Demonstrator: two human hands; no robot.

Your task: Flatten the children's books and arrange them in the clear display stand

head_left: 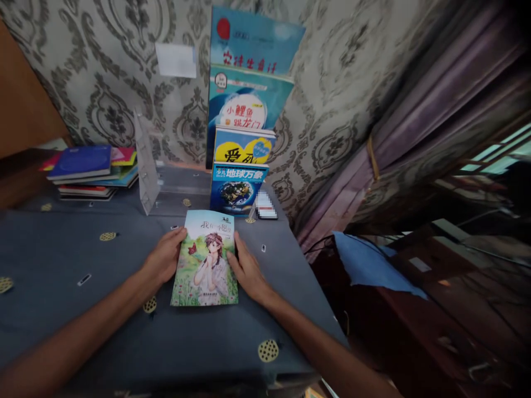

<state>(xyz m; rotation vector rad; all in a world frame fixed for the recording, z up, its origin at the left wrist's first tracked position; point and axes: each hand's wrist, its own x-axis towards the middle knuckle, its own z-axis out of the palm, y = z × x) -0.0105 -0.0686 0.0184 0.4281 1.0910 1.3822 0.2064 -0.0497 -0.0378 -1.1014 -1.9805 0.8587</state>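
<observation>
Between my two hands is a thin paperback book (206, 265), its cover showing a drawn figure in a green meadow. My left hand (169, 253) grips its left edge, with the fingers hidden behind it. On the right edge, my right hand (248, 271) holds it with the thumb on the cover. Just beyond stands a clear stepped display rack (148, 166). Several books stand on its right side: a blue one with a globe (236, 190) in front, a yellow and blue one (244, 145), a teal one (251, 97) and a tall blue one (257, 41) at the back.
A pile of books (85, 163) lies at the back left of the dark patterned tablecloth (124, 237). Beside the rack's right foot is a small blurred-out item (266, 204). Patterned wallpaper is behind; a tied purple curtain (357, 166) hangs right. Cluttered furniture stands beyond the table's right edge.
</observation>
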